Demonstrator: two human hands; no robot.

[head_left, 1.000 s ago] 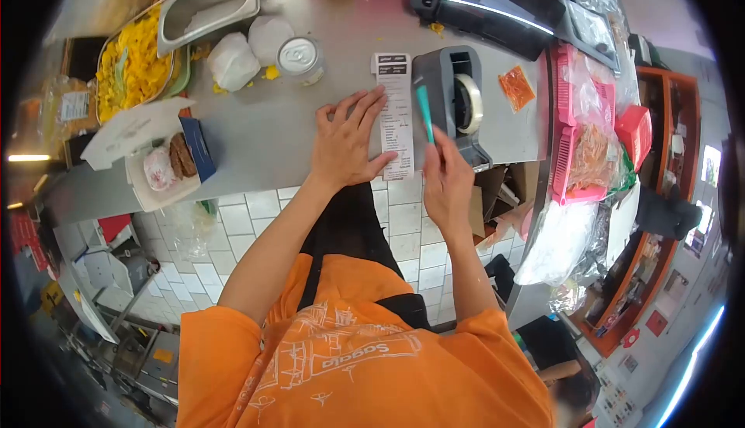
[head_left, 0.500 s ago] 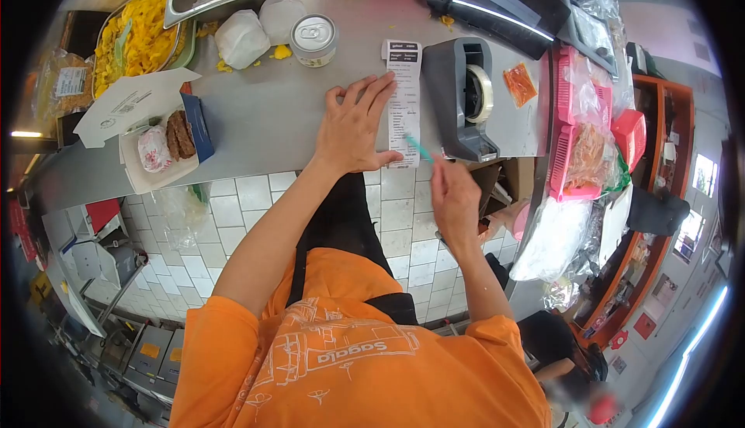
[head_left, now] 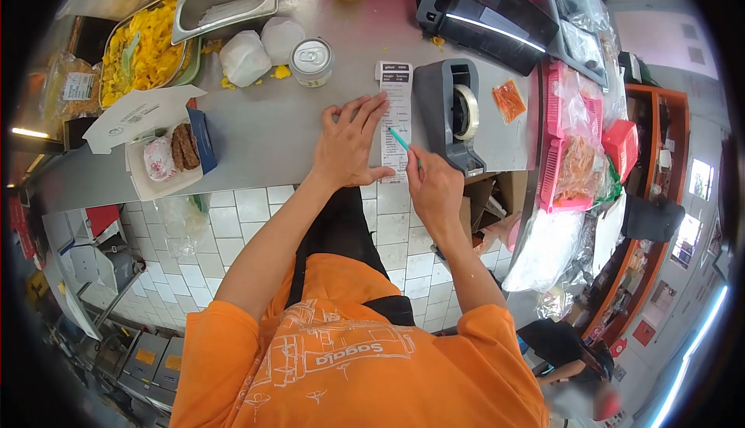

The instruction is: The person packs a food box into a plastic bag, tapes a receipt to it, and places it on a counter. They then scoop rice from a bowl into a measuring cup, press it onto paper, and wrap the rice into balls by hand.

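A long printed receipt [head_left: 396, 90] lies flat on the steel counter near its front edge. My left hand [head_left: 348, 142] rests at the receipt's left side, fingers spread, fingertips and thumb on the paper's edge. In my right hand [head_left: 436, 187] is a thin turquoise pen [head_left: 399, 138], its tip at the middle of the printed lines. Just right of the paper stands a grey tape dispenser [head_left: 438, 110] with a roll of clear tape [head_left: 466, 114]. A drink can [head_left: 312, 63] stands beyond my left hand.
An open box [head_left: 145, 176] with food and a wrapped item sits at the left. Behind it are a tray of yellow pieces [head_left: 147, 40], a steel pan [head_left: 225, 9] and white wrapped bundles [head_left: 244, 58]. An orange sachet [head_left: 509, 100] and pink baskets [head_left: 552, 133] are to the right.
The pen tip has moved up and left along the receipt, and my right hand has followed it leftward. My left hand stays at the paper's side. The view has shifted slightly.
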